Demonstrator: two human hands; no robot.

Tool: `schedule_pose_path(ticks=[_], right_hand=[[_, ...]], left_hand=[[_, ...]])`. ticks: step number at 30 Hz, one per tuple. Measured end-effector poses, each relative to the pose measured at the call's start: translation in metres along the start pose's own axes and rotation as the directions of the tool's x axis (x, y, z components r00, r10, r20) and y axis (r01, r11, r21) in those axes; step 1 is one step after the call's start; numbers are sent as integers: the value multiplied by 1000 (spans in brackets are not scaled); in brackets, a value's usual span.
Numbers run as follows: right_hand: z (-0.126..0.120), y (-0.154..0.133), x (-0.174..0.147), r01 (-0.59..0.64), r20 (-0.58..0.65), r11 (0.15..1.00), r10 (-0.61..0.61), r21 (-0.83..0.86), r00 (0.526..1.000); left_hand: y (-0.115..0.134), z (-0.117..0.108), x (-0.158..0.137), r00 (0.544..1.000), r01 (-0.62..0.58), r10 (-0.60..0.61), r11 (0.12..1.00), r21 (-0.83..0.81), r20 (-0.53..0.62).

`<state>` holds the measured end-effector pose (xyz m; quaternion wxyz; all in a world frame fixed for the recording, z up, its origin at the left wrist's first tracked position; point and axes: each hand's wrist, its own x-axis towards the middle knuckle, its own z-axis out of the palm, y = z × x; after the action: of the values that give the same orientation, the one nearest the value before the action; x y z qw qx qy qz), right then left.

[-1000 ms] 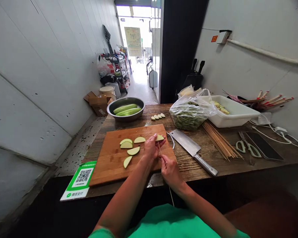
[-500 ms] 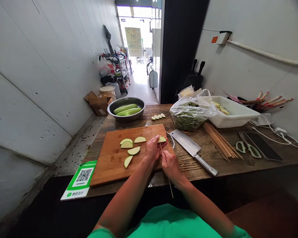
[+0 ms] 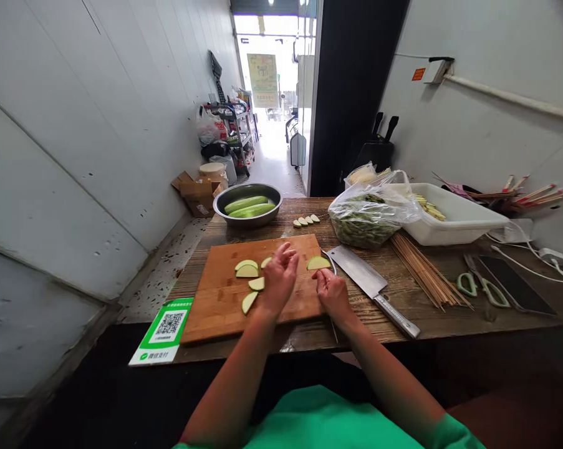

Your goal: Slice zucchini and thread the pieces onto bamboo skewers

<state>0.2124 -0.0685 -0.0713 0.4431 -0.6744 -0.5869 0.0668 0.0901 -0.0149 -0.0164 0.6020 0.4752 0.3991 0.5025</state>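
My right hand [image 3: 333, 294] pinches a thin bamboo skewer [image 3: 334, 332], whose lower end sticks out below the hand. At its upper end sits a pale green half-round zucchini slice [image 3: 318, 264], just above my fingers. My left hand [image 3: 280, 279] is raised over the cutting board [image 3: 220, 321], fingers loosely curled and apart, with nothing seen in them. Several cut slices [image 3: 249, 303] lie on the board to the left, some partly hidden behind my left hand.
Right of the board lie a cleaver [image 3: 360, 271], a bundle of skewers [image 3: 426, 271], scissors [image 3: 489, 287] and a phone [image 3: 517, 284]. Behind stand a metal bowl [image 3: 219, 207] with whole zucchini, a bag of greens [image 3: 363, 218] and a white tub [image 3: 454, 232]. A skewered row of slices [image 3: 306, 221] lies between.
My left hand has let go of the zucchini slice and moved left over the board. The slice stays on the skewer in my right hand. The view has shifted slightly left.
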Motion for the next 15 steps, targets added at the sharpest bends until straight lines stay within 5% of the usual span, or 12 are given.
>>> schedule_pose_path(ticks=[1, 3, 5, 7, 11, 15], right_hand=[[-2, 1, 0, 0, 7, 1000, 0, 26, 1000], [-4, 2, 0, -3, 27, 997, 1, 79, 1000], [-5, 2, 0, -13, 39, 993, 8, 115, 999], [-4, 3, 0, -14, 42, 991, 9, 133, 999], [-3, 5, 0, 1, 26, 989, -5, 148, 1000], [-4, 5, -1, 5, 26, 988, -9, 156, 1000]], left_hand=[[10, -15, -4, 985, -170, 164, 933, 317, 43], [24, -44, -12, 949, -295, 273, 603, 741, 156], [28, -66, -17, 952, -272, 219, 291, 917, 213], [24, -78, -18, 955, -278, 128, 77, 958, 267], [17, -79, -11, 916, -395, 29, -118, 911, 401], [24, -71, 4, 887, -459, -51, -190, 868, 458]])
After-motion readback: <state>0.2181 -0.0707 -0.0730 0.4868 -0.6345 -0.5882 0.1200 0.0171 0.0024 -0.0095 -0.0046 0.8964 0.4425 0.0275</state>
